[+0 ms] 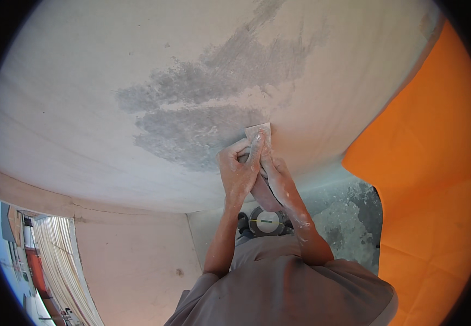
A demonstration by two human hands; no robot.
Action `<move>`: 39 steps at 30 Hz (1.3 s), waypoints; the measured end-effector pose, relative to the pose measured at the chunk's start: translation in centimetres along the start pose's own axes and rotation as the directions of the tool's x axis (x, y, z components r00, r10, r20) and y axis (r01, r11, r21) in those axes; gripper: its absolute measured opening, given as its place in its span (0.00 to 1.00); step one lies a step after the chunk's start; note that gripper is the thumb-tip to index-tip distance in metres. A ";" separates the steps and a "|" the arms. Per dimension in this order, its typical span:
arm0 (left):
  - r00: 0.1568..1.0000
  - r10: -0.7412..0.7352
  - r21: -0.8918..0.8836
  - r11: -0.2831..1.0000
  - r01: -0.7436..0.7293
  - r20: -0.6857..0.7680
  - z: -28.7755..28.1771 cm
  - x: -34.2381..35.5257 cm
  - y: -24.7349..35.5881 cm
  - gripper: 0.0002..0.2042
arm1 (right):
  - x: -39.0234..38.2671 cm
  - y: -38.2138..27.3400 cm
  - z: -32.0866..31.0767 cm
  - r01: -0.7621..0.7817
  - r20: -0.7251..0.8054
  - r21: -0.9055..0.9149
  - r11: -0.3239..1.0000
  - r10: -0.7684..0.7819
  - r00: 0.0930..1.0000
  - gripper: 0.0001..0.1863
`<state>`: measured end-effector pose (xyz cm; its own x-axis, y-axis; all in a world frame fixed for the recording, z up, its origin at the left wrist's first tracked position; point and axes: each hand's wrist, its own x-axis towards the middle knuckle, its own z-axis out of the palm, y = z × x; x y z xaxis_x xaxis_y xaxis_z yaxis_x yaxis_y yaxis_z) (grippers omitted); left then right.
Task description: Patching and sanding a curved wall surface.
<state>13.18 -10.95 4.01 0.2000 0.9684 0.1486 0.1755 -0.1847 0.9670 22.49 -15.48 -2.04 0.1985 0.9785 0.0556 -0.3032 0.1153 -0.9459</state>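
Both my hands come together against a pale plastered wall, just below a rough grey patch. Between them is a flat, dusty strip with a squared pale end, resembling folded sandpaper. My left hand grips it, thumb pressed near its upper end. From the other side, my right hand is closed round it, its fingers partly hidden. A pinkish-brown flap hangs below between my wrists; whether it belongs to the strip, I cannot tell. White dust coats the fingers and right forearm.
A large orange sheet hangs along the right side. Below lies a grey floor with white splashes, and a round dark-rimmed object with a pale centre. At lower left, a cracked low wall meets a pale ribbed sheet.
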 end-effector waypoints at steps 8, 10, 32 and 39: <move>0.999 0.003 -0.029 1.000 -0.004 -0.042 0.8 -0.9 -0.8 0.14 | -0.2 1.0 -1.3 -0.018 0.026 -0.016 1.000 0.018 0.999 0.29; 0.997 -0.024 -0.037 0.999 0.022 -0.070 1.3 -0.9 -1.7 0.14 | -0.3 1.0 -1.2 0.014 0.010 -0.052 0.999 -0.013 1.000 0.29; 0.998 0.009 -0.096 0.995 -0.015 -0.057 1.6 -0.2 -0.9 0.12 | 0.3 -0.2 -1.6 0.025 0.012 -0.083 0.996 -0.024 1.000 0.33; 0.997 0.033 -0.123 0.991 -0.043 -0.075 1.9 -0.2 -1.5 0.12 | 0.1 -1.2 -1.9 -0.040 0.043 -0.169 0.985 0.048 0.998 0.34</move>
<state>14.65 -11.21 2.10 0.1328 0.9716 0.1960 0.0469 -0.2037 0.9779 24.63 -15.89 -1.51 0.1433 0.9894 0.0241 -0.1493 0.0457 -0.9877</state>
